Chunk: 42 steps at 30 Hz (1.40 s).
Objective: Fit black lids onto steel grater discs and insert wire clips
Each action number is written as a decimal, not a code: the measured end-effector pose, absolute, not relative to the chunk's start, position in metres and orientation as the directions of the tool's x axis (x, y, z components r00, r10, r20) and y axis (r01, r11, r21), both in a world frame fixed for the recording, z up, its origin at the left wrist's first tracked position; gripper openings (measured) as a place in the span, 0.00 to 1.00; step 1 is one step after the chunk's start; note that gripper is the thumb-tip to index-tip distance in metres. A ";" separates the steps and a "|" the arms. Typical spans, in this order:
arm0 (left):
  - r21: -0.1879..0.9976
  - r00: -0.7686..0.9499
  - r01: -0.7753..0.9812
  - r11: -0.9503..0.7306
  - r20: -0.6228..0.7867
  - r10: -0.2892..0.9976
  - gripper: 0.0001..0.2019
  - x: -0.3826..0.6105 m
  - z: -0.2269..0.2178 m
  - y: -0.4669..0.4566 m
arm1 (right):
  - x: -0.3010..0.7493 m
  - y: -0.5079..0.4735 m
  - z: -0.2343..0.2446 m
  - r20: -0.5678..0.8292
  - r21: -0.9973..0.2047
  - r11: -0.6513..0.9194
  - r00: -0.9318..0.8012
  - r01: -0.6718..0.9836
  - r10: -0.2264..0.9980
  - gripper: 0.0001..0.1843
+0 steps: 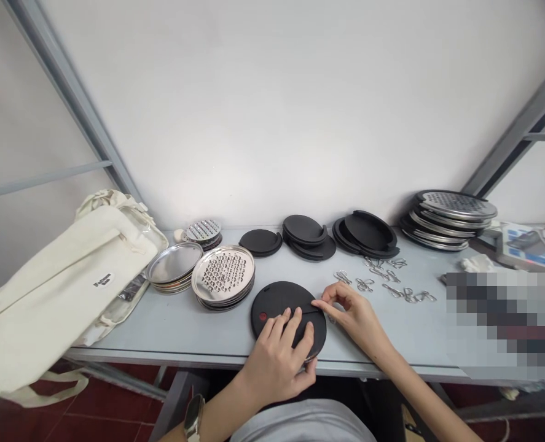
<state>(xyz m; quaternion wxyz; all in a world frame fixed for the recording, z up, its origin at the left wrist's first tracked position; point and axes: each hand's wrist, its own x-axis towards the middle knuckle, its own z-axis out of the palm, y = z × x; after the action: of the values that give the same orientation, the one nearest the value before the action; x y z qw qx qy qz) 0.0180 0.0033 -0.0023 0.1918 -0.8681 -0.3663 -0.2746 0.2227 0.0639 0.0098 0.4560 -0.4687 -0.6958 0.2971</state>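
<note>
Black matte disc (272, 305) lies on the table (161, 331) under the left hand (276, 362), which presses it down and curls around its near rim, while the right hand (346, 313) pinches at its slit. It looks light and fairly stiff, probably best held by the rim; stacked perforated metal graters (223, 274) sit just beyond the left hand.

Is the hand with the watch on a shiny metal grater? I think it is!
Not quite: the head view shows the left hand with the watch on a black disc, not a shiny metal grater.
</note>
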 end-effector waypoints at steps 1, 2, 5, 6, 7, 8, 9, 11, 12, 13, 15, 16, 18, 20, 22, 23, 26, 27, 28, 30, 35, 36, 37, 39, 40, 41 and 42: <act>-0.133 0.582 0.741 -0.658 0.615 0.532 0.23 0.018 -0.003 0.003 | 0.222 0.063 0.011 0.356 -0.838 0.388 -0.155 0.383 0.922 0.15; -0.134 0.584 0.741 -0.658 0.612 0.534 0.23 0.018 -0.003 0.003 | 0.221 0.062 0.013 0.355 -0.835 0.393 -0.168 0.385 0.920 0.16; -0.139 0.588 0.741 -0.657 0.608 0.534 0.23 0.018 -0.003 0.003 | 0.218 0.060 0.018 0.350 -0.830 0.400 -0.195 0.389 0.916 0.16; -0.142 0.589 0.741 -0.656 0.607 0.534 0.23 0.018 -0.003 0.003 | 0.217 0.060 0.020 0.347 -0.830 0.399 -0.200 0.390 0.916 0.16; -0.144 0.590 0.740 -0.657 0.606 0.533 0.23 0.018 -0.003 0.003 | 0.217 0.060 0.021 0.342 -0.831 0.397 -0.204 0.390 0.917 0.16; -0.145 0.591 0.740 -0.657 0.606 0.533 0.23 0.018 -0.004 0.003 | 0.216 0.059 0.022 0.338 -0.831 0.395 -0.210 0.391 0.918 0.15; -0.145 0.592 0.740 -0.657 0.604 0.533 0.23 0.018 -0.004 0.003 | 0.216 0.059 0.022 0.335 -0.831 0.395 -0.216 0.391 0.917 0.14; -0.143 0.593 0.739 -0.658 0.603 0.534 0.23 0.018 -0.003 0.003 | 0.217 0.059 0.022 0.337 -0.826 0.405 -0.232 0.392 0.912 0.11; -0.142 0.592 0.738 -0.659 0.604 0.534 0.23 0.017 -0.003 0.004 | 0.217 0.058 0.022 0.342 -0.822 0.413 -0.239 0.393 0.909 0.09; -0.141 0.593 0.738 -0.660 0.603 0.534 0.23 0.017 -0.003 0.004 | 0.218 0.058 0.021 0.349 -0.816 0.422 -0.246 0.395 0.904 0.08; -0.140 0.592 0.738 -0.661 0.605 0.533 0.23 0.018 -0.003 0.004 | 0.219 0.059 0.020 0.360 -0.807 0.437 -0.256 0.397 0.897 0.06; -0.140 0.592 0.738 -0.660 0.604 0.533 0.23 0.018 -0.003 0.004 | 0.219 0.059 0.019 0.364 -0.804 0.443 -0.261 0.396 0.894 0.06; -0.143 0.593 0.739 -0.659 0.604 0.533 0.23 0.018 -0.003 0.004 | 0.219 0.059 0.019 0.361 -0.806 0.443 -0.268 0.393 0.893 0.06; -0.148 0.594 0.738 -0.658 0.605 0.531 0.23 0.018 -0.003 0.004 | 0.219 0.058 0.020 0.340 -0.818 0.423 -0.266 0.390 0.902 0.07; -0.148 0.594 0.738 -0.658 0.605 0.530 0.23 0.018 -0.003 0.003 | 0.219 0.057 0.021 0.310 -0.836 0.391 -0.256 0.385 0.916 0.08; -0.146 0.593 0.739 -0.658 0.605 0.532 0.23 0.018 -0.003 0.003 | 0.218 0.057 0.021 0.298 -0.845 0.376 -0.250 0.381 0.921 0.09; -0.139 0.593 0.739 -0.659 0.599 0.538 0.23 0.018 -0.002 0.003 | 0.219 0.057 0.022 0.278 -0.846 0.353 -0.234 0.400 0.932 0.12; -0.138 0.594 0.738 -0.661 0.597 0.539 0.23 0.018 -0.002 0.003 | 0.219 0.057 0.022 0.273 -0.840 0.348 -0.230 0.416 0.934 0.13; -0.136 0.595 0.736 -0.663 0.597 0.538 0.23 0.018 -0.002 0.004 | 0.220 0.057 0.022 0.269 -0.832 0.344 -0.226 0.435 0.936 0.15; -0.134 0.596 0.733 -0.666 0.598 0.536 0.23 0.018 -0.002 0.004 | 0.221 0.057 0.020 0.269 -0.815 0.344 -0.221 0.467 0.937 0.17; -0.128 0.593 0.736 -0.665 0.596 0.542 0.23 0.018 -0.003 0.003 | 0.220 0.058 0.018 0.282 -0.811 0.352 -0.215 0.467 0.935 0.13; -0.127 0.591 0.737 -0.664 0.596 0.543 0.23 0.018 -0.003 0.003 | 0.219 0.058 0.018 0.280 -0.814 0.354 -0.222 0.460 0.934 0.12; -0.126 0.591 0.737 -0.664 0.597 0.543 0.23 0.018 -0.003 0.003 | 0.218 0.058 0.019 0.278 -0.815 0.357 -0.232 0.457 0.932 0.12; -0.127 0.590 0.737 -0.664 0.598 0.541 0.23 0.018 -0.004 0.003 | 0.217 0.057 0.020 0.270 -0.808 0.368 -0.265 0.460 0.926 0.11; -0.129 0.591 0.737 -0.664 0.599 0.540 0.23 0.018 -0.004 0.003 | 0.217 0.057 0.021 0.268 -0.801 0.375 -0.281 0.467 0.922 0.10; -0.131 0.592 0.736 -0.664 0.599 0.538 0.23 0.018 -0.004 0.003 | 0.216 0.056 0.021 0.267 -0.794 0.382 -0.292 0.473 0.918 0.10; -0.133 0.593 0.736 -0.664 0.601 0.536 0.23 0.018 -0.004 0.003 | 0.216 0.056 0.022 0.267 -0.787 0.387 -0.300 0.480 0.916 0.10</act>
<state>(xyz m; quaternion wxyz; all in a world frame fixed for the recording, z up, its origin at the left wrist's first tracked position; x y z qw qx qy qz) 0.0178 0.0028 -0.0037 0.1874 -0.8725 -0.3645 -0.2659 0.2162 0.0559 0.0217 0.3643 -0.4662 -0.7487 0.2990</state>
